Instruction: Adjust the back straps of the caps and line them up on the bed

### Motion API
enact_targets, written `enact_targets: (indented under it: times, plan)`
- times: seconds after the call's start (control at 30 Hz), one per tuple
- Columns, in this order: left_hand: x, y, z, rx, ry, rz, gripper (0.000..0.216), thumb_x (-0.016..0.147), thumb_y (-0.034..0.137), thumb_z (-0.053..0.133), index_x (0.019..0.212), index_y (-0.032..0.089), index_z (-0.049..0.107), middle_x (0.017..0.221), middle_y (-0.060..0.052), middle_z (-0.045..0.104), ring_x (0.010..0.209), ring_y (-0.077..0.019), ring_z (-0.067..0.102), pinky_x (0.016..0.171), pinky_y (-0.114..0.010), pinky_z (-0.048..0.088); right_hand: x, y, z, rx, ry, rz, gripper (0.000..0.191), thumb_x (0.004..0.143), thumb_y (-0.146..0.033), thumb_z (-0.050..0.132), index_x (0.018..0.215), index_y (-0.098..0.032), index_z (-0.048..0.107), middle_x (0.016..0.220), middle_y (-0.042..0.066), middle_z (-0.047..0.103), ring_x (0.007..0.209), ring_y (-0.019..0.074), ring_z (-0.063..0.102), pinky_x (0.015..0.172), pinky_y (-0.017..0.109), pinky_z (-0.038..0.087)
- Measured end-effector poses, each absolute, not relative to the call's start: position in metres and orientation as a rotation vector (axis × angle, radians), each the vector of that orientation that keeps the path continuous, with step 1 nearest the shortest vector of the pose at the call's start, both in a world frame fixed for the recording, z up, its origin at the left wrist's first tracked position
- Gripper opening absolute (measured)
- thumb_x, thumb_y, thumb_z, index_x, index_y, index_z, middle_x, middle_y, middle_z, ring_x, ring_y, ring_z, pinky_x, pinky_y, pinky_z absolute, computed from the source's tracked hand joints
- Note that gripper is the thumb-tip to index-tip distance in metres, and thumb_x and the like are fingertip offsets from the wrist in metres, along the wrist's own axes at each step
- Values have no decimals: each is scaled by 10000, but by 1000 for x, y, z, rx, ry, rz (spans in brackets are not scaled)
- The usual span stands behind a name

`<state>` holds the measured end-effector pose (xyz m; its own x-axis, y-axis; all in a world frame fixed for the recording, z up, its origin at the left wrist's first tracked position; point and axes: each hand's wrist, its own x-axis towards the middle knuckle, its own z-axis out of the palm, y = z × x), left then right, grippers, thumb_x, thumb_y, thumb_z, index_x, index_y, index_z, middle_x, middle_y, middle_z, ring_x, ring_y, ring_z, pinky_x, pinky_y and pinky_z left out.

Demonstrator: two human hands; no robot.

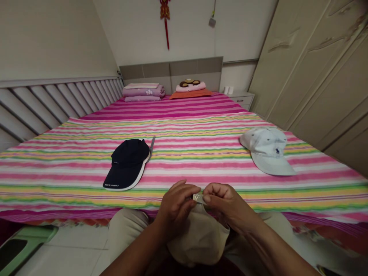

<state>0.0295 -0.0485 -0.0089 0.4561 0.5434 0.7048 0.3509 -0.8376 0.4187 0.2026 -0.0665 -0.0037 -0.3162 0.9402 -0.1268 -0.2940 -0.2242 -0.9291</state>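
A beige cap [199, 241] hangs low in front of my lap, its crown downward. My left hand [176, 203] is closed around one side of its back strap, at a small pale metal-looking buckle [197, 197]. From the other side, my right hand [228, 205] pinches the strap between thumb and forefinger, just beside the buckle. The strap's ends are partly hidden under my fingers. On the bed to the left lies a navy cap [128, 161] with white brim edging and a loose grey strap [152, 147]. A white cap [267, 147] with a small dark logo rests at the right.
The striped bedspread [189, 153] spreads out before my knees. Folded purple bedding [145, 92] and a pink-and-orange stack [191, 90] sit by the headboard. Slatted rails [57, 99] line the left, a wardrobe [310, 69] the right. A green stool [31, 245] stands low at left.
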Motion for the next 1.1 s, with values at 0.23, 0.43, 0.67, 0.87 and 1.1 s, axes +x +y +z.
enact_targets:
  times: [0.23, 0.43, 0.67, 0.87, 1.1]
  plan:
    - [31, -49, -12, 2354, 761, 1306, 240, 821, 213, 479, 1043, 191, 569, 932, -65, 676, 938, -162, 605, 810, -286, 481, 200, -67, -5, -797, -978, 1723, 219, 620, -217, 708, 711, -169, 515, 486, -80, 456, 395, 35, 377, 389, 165, 247]
    - [32, -49, -14, 2261, 739, 1307, 246, 810, 198, 489, 1047, 193, 557, 920, -71, 658, 878, -156, 607, 734, -269, 488, 206, -65, -7, -797, -1076, 1736, 243, 676, -293, 676, 772, -179, 484, 565, -68, 470, 434, 37, 379, 400, 165, 249]
    - [33, -47, -14, 2243, 717, 1328, 241, 779, 186, 519, 1016, 191, 567, 871, -68, 656, 810, -154, 612, 690, -271, 493, 204, -67, -3, -1006, -1162, 1752, 262, 659, -354, 670, 623, -160, 497, 473, -67, 472, 352, 22, 306, 322, 154, 178]
    - [30, -46, -15, 2256, 684, 1342, 250, 750, 170, 545, 997, 200, 576, 875, -65, 659, 812, -152, 618, 699, -265, 495, 206, -65, -5, -948, -1161, 1733, 230, 683, -339, 651, 634, -156, 521, 475, -45, 520, 328, 27, 319, 313, 159, 186]
    - [31, -47, -23, 2258, 729, 1336, 296, 737, 171, 561, 1028, 213, 530, 839, -45, 660, 737, -135, 622, 646, -236, 488, 207, -62, -5, -945, -1174, 1732, 223, 660, -315, 663, 606, -148, 525, 464, -44, 493, 385, 48, 386, 358, 165, 250]
